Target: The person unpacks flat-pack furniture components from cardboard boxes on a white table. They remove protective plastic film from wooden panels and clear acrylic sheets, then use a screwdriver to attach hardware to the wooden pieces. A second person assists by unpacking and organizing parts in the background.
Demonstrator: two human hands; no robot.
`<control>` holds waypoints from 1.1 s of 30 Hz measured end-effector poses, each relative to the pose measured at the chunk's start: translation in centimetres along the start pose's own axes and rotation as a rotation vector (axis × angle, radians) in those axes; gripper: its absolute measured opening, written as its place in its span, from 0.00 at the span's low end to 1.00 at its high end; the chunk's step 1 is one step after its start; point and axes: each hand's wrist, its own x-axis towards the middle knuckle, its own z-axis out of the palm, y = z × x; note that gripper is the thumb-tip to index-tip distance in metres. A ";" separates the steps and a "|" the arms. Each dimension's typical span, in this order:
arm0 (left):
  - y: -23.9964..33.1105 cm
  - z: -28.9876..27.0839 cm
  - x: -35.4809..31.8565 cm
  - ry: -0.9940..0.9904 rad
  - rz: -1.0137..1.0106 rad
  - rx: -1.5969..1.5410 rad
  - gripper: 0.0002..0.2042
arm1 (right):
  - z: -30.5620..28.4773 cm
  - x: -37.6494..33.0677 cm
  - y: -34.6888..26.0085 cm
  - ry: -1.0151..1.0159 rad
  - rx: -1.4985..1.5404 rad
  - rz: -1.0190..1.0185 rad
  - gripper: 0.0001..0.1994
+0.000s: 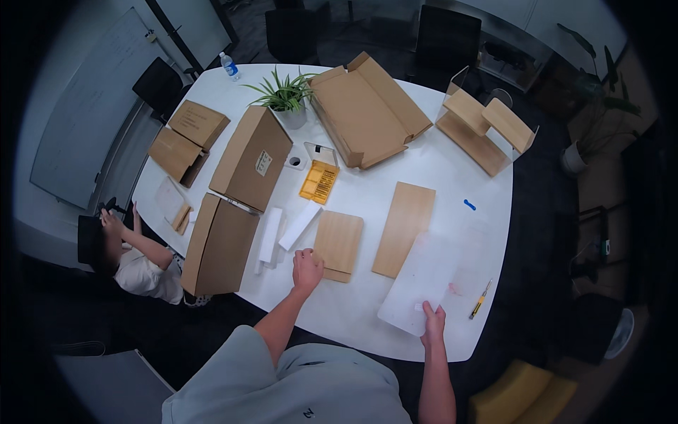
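My right hand [433, 321] pinches the near edge of a clear, whitish plastic panel [413, 293], thumb on top. The panel is tilted over the table, and its far part blends into the white top. My left hand [308, 272] is closed, with its fingers curled at the left edge of a short stack of light wooden boards [339, 242]. What those fingers hold, if anything, is hidden. A longer wooden board [405, 226] lies flat between the stack and the panel. To the panel's right rests a yellow-and-black screwdriver [481, 299].
A standing cardboard box [244, 166] and white foam strips [271, 237] are left of the boards. Beyond are a yellow tool case [320, 182], potted plant [288, 116], open carton [367, 106], assembled wooden shelf [473, 145] and blue piece [470, 204]. Another person [145, 261] is at the left.
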 end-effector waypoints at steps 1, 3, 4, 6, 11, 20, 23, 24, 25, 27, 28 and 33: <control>-0.9 -0.1 0.6 -0.021 -0.070 -0.014 0.29 | 0.5 0.5 0.4 -0.018 -0.032 0.005 0.13; -2.4 -0.1 1.5 -0.097 -0.182 -0.050 0.35 | 1.5 1.3 1.7 -0.063 -0.075 0.022 0.13; -2.2 0.0 2.1 -0.157 -0.217 -0.079 0.38 | 1.9 1.8 2.4 -0.084 -0.087 0.025 0.13; -2.0 0.4 2.4 -0.235 -0.269 -0.087 0.42 | 2.5 2.1 3.7 -0.100 -0.129 0.049 0.13; 1.9 0.5 2.7 -0.259 -0.207 0.000 0.46 | 2.9 3.1 4.5 -0.073 -0.166 0.083 0.13; 6.5 2.0 -0.7 -0.151 0.333 -0.313 0.25 | 4.8 0.0 0.4 -0.137 -0.180 0.049 0.12; 8.1 1.5 -1.9 -0.497 -0.084 -0.833 0.19 | 7.3 -1.0 1.1 -0.322 -0.307 -0.061 0.13; 7.2 1.1 -2.0 -0.566 -0.214 -0.937 0.18 | 8.4 -1.9 1.4 -0.392 -0.415 -0.087 0.14; 5.9 0.6 -1.8 -0.509 -0.256 -0.922 0.18 | 9.6 -2.8 1.4 -0.459 -0.519 -0.129 0.16; 4.0 0.2 -1.6 -0.408 -0.336 -0.907 0.19 | 11.7 -4.1 0.8 -0.605 -0.573 -0.136 0.18; 3.2 -0.5 -1.5 -0.409 -0.387 -0.967 0.19 | 12.8 -4.4 0.3 -0.680 -0.518 -0.099 0.18; -5.7 -1.6 -1.6 -0.522 -0.525 -1.620 0.16 | 18.1 5.2 2.0 -0.329 -0.931 -0.215 0.33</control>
